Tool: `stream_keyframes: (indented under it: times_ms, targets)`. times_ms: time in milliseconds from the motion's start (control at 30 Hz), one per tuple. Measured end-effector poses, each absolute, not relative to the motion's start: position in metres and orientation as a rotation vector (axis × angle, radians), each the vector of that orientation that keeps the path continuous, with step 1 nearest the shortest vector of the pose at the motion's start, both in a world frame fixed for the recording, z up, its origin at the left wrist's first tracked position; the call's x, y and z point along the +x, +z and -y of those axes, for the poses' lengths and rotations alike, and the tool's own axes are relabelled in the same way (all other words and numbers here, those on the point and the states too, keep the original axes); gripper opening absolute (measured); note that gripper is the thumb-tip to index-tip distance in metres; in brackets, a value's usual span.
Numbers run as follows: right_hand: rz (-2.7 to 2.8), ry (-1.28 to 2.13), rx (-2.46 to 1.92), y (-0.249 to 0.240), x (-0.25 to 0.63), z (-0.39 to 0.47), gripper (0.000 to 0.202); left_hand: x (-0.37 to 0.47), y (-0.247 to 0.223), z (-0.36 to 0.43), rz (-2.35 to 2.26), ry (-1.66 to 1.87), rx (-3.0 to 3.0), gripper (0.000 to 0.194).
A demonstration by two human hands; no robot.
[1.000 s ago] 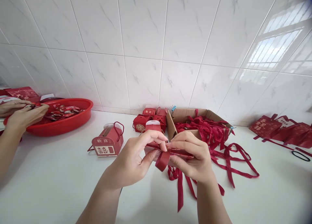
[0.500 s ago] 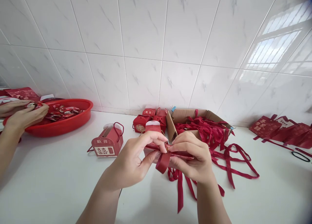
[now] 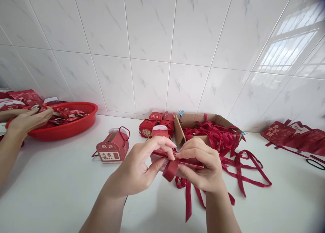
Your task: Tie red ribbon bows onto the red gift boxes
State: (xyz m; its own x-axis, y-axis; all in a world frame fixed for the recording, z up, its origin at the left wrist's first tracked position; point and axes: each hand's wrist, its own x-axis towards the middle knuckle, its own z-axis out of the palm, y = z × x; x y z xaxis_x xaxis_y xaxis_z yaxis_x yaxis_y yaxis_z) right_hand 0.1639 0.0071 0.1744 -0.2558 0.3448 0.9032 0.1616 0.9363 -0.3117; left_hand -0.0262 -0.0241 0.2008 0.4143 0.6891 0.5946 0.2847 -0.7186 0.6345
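While left hand (image 3: 142, 165) pinches red box (image 3: 195, 163) beside ribbon loop (image 3: 169, 172), right hand (image 3: 200, 162) pinches box too.

Left red box (image 3: 113, 146): "歡喜", "囍"; rear box (image 3: 155, 116): "歡喜".

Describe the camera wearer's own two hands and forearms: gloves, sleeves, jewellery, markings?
The left hand and right hand are both ungloved, with no rings or markings visible. The left forearm and right forearm are bare down to the frame edge, no sleeves in view. A thin dark line shows beside the left wrist; can't tell whether it's worn.
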Motion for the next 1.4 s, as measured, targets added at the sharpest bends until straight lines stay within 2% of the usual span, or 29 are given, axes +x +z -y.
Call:
stream_keyframes:
  times_ms: [500, 767, 967, 1400]
  targets:
    - [1.914, 0.305, -0.394, 0.1719, 0.1627, -0.0079, 0.009, -0.0261, 0.2001, 0.0252, -0.802, 1.221, 2.235, 0.038]
    - [1.918, 0.379, -0.401, 0.1691, 0.1646, -0.0072, 0.014, -0.0264, 0.1990, 0.0257, -0.802, 1.218, 2.248, 0.034]
    - [1.903, 0.406, -0.424, 0.1666, 0.1636, -0.0088, 0.010, -0.0271, 0.1988, 0.0243, -0.854, 1.188, 2.240, 0.032]
    - [1.981, 0.278, -0.553, 0.1665, 0.1651, -0.0089, 0.013, -0.0250, 0.1990, 0.0209, -0.891, 1.136, 2.155, 0.034]
